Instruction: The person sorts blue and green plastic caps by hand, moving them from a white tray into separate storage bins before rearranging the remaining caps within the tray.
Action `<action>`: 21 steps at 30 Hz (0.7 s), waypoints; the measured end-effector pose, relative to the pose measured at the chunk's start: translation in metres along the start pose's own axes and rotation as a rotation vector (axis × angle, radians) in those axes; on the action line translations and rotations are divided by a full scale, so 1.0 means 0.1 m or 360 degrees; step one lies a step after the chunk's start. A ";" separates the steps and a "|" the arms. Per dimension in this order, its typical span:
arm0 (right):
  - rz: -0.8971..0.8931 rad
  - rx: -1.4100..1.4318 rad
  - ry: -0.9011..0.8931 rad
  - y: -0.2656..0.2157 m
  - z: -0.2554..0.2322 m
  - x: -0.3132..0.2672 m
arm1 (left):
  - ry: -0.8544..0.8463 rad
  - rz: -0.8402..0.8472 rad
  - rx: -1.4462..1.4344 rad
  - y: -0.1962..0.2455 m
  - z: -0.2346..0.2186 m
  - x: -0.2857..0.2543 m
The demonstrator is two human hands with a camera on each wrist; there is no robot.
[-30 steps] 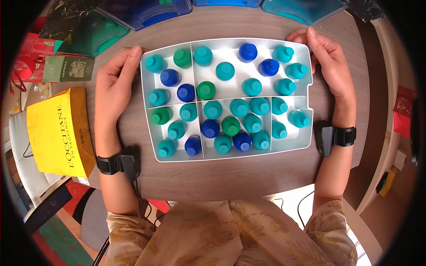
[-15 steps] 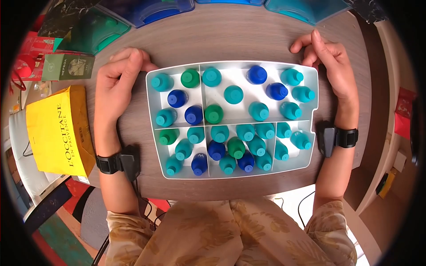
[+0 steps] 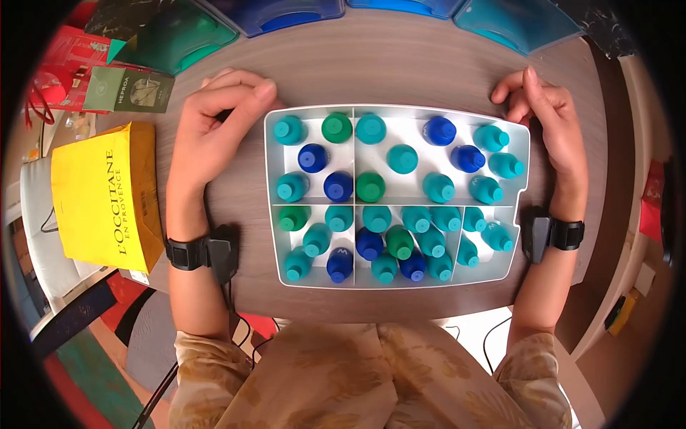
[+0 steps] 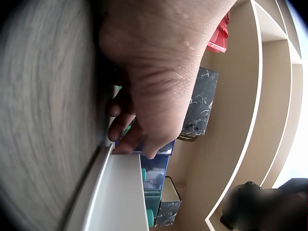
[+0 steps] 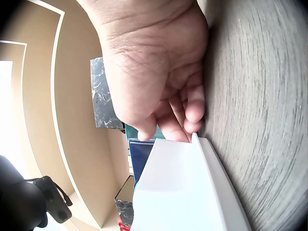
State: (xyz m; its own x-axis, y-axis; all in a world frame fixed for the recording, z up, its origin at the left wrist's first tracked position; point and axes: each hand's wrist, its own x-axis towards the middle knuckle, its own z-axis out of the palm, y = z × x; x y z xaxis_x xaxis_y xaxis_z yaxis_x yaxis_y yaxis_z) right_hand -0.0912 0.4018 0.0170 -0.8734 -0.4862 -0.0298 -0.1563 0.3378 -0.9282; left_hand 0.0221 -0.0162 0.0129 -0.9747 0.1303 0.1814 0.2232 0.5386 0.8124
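A white divided tray (image 3: pixel 493 268) lies on the table between both hands, holding several bottles, some teal (image 3: pixel 402 159), some blue (image 3: pixel 439 131) and some green (image 3: pixel 337 128). My left hand (image 3: pixel 214 129) rests beside the tray's far left corner, its thumb reaching toward that corner. Loosely bent fingers (image 4: pixel 122 122) reach down to the tray's end in the left wrist view. Off the far right corner lies my right hand (image 3: pixel 550 121), fingers loosely bent. In the right wrist view its fingertips (image 5: pixel 192 113) are right by the tray's end wall (image 5: pixel 168 163).
Blue (image 3: pixel 286 16), teal (image 3: pixel 514 28) and green (image 3: pixel 168 46) clear-walled bins line the far table edge. A yellow paper bag (image 3: pixel 96 207) and a green box (image 3: pixel 132 89) stand at the left. Shelving (image 5: pixel 72 120) rises beyond the table.
The tray has slid toward the person, away from the hands that were at its far corners. The head view has also shifted slightly, and the left thumb now points more to the right.
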 end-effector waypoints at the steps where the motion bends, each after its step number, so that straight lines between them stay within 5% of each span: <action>1: 0.0000 0.0006 -0.0001 0.00 0.00 0.00 | 0.0001 -0.0023 -0.0019 0.00 0.00 0.00; 21: -0.0041 0.0013 -0.0072 -0.04 0.00 -0.01 | 0.0007 0.0010 0.0100 -0.01 -0.02 -0.01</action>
State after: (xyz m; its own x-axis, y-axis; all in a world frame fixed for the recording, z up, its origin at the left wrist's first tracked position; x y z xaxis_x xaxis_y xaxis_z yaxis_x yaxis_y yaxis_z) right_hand -0.0897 0.4012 0.0213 -0.8472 -0.5308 -0.0222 -0.1749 0.3182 -0.9318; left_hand 0.0228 -0.0183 0.0126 -0.9733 0.1304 0.1888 0.2292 0.5893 0.7747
